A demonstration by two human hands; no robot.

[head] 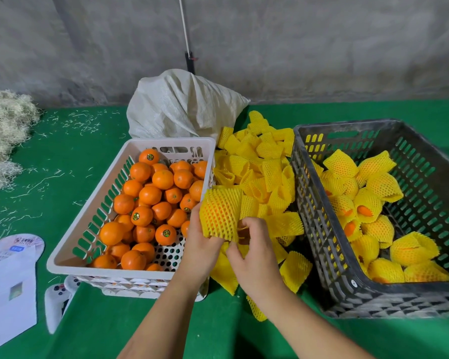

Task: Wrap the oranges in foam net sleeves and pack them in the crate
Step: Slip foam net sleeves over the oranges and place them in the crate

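White basket (62, 257): bare oranges (151, 195) | grey crate (322, 229): sleeved oranges (368, 203) | left hand (200, 244) fingers clamp sleeved orange (221, 213)

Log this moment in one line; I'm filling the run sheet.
step: sleeving | left hand: holds netted orange | right hand: tugs sleeve end | dark crate: partly filled

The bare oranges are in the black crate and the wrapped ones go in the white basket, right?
No, it is the other way round. The head view shows the bare oranges in the white basket, and the wrapped oranges lie in the black crate.
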